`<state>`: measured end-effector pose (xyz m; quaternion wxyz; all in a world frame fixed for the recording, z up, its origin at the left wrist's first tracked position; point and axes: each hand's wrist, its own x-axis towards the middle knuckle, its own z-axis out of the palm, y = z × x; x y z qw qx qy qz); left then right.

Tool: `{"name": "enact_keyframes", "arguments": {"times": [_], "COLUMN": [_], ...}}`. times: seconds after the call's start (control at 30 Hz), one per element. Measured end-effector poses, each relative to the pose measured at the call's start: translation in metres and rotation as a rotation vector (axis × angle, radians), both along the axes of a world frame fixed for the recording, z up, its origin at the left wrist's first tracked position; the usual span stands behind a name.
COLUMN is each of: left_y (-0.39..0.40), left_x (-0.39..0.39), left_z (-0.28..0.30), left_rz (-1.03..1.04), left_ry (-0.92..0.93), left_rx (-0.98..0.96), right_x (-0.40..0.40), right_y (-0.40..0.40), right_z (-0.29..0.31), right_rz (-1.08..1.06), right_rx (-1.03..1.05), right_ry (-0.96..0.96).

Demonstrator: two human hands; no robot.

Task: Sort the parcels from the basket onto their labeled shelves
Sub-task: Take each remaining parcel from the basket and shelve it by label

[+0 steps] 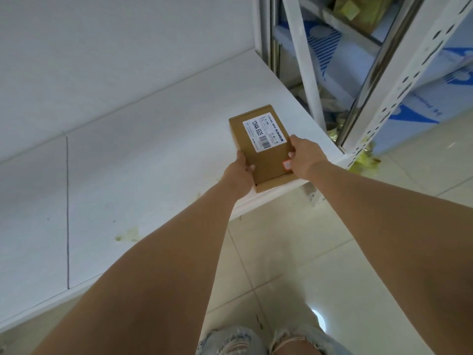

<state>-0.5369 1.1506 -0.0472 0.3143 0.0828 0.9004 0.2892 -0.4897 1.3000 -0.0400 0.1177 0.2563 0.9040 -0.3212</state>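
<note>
A flat brown cardboard parcel (261, 160) with a white printed label lies on the white shelf top (153, 149), near its right front corner. My left hand (239, 171) grips the parcel's left edge, thumb on top. My right hand (302, 157) grips its right edge, thumb over a small red sticker. The parcel's near end reaches the shelf's front edge. No basket is in view.
White perforated shelf posts (378, 98) rise at the right, with blue-and-white boxes (340, 52) and yellow-green packets (363, 162) stacked behind them. A white wall (115, 47) backs the shelf. The pale tiled floor (294, 265) lies below, with my knees in torn jeans.
</note>
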Motion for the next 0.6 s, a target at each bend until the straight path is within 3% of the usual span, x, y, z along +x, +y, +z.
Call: {"name": "enact_keyframes", "arguments": {"times": [0.13, 0.27, 0.6], "left_y": [-0.008, -0.038, -0.149], "left_x": [0.016, 0.040, 0.105], "left_z": [0.030, 0.091, 0.283], "left_rz": [-0.081, -0.089, 0.058], "left_ry": [0.041, 0.130, 0.223], "left_rx": [-0.176, -0.241, -0.323], "right_x": [0.011, 0.034, 0.056], "right_y": [-0.006, -0.017, -0.106], "right_z": [0.021, 0.078, 0.282], "right_rz": [0.008, 0.052, 0.570], "right_rx": [0.047, 0.077, 0.199], "right_ry": [-0.024, -0.039, -0.144]}}
